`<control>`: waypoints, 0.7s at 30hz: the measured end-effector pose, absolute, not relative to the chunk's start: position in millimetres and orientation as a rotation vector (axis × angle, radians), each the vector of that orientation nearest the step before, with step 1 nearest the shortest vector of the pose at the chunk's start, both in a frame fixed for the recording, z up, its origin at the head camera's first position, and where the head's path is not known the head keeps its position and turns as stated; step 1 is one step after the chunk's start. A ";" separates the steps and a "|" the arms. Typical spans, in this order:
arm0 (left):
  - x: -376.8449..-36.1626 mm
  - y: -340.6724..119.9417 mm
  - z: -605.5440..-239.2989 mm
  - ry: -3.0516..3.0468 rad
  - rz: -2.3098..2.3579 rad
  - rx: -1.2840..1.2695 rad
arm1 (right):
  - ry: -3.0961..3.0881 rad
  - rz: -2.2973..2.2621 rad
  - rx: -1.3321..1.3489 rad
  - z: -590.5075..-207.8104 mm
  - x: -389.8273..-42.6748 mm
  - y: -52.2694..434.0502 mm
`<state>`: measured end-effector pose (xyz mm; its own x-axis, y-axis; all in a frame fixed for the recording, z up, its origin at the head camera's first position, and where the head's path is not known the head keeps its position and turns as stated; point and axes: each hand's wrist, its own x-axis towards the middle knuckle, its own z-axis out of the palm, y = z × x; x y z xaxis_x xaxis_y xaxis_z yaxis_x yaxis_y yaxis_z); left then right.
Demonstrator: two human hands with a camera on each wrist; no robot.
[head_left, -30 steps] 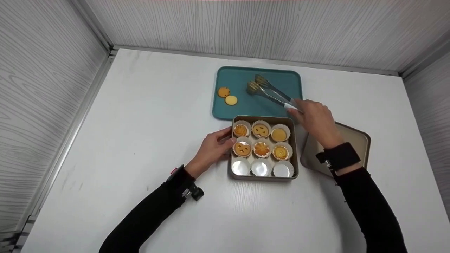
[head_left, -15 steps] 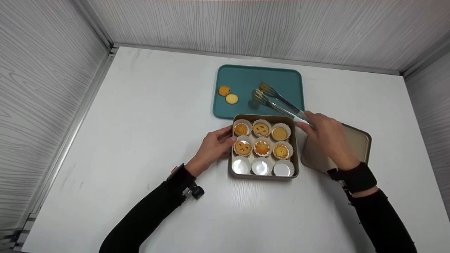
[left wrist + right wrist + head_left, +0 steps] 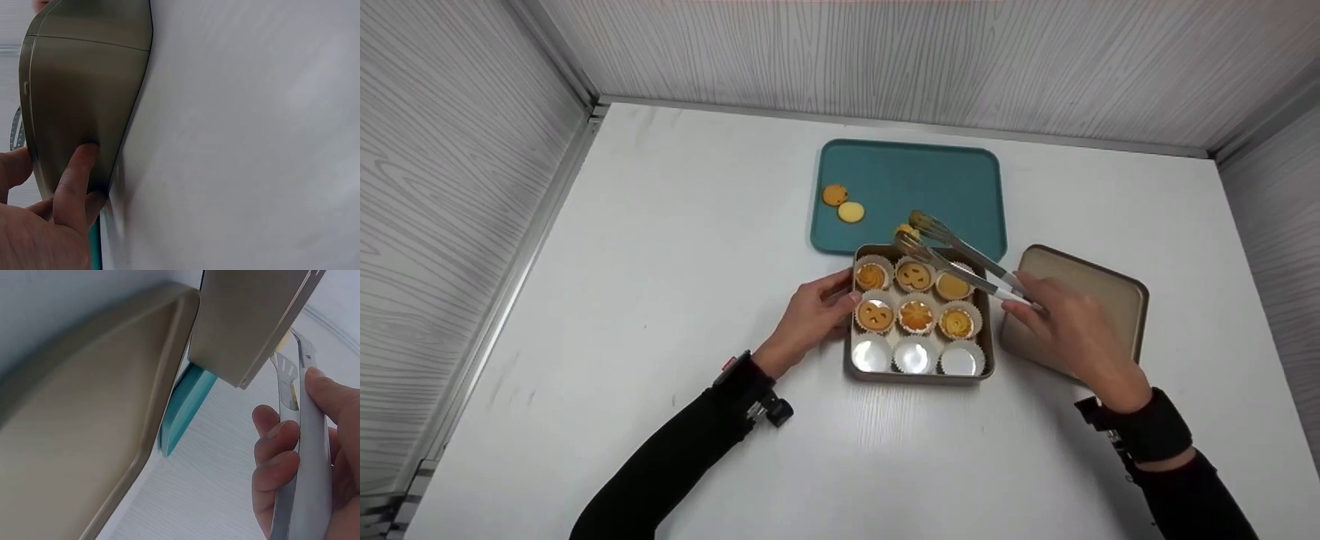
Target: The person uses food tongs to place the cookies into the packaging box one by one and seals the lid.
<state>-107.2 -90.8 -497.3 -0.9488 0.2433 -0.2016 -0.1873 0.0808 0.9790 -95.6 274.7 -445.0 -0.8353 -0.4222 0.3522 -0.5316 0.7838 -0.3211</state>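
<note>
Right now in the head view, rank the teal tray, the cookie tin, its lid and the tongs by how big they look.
1. teal tray, largest.
2. cookie tin and lid: alike in footprint, and the hand hides part of the lid, so unranked.
3. tongs, gripped by the right hand, thinnest and smallest.

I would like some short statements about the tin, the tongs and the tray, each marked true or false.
1. The right hand holds the tongs. True.
2. The tongs grip a cookie at their tips. True.
3. All nine paper cups in the tin are filled. False: the three in the near row are empty.
4. The left hand rests on the lid. False: it touches the tin's left side; the lid lies to the right of the tin.
5. Two cookies lie on the teal tray. True.
</note>
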 end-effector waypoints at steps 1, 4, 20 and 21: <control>-107.3 -90.7 -497.3 2.051 1.934 0.049 | -2.720 0.603 0.741 -445.6 -93.3 275.5; -107.0 -90.8 -497.1 2.043 1.939 0.047 | -2.732 0.602 0.748 -448.6 -87.1 278.2; -105.8 -91.6 -495.9 2.028 1.963 0.079 | -2.740 0.572 0.813 -452.5 -54.7 278.0; -105.8 -91.7 -496.1 2.032 1.965 0.085 | -2.735 0.563 0.829 -452.3 -53.6 278.3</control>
<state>-105.8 -91.7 -496.1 -0.9493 0.2569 -0.1812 -0.1725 0.0562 0.9834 -53.6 278.3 -452.3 -0.8142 -0.4837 0.3212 -0.5712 0.7665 -0.2936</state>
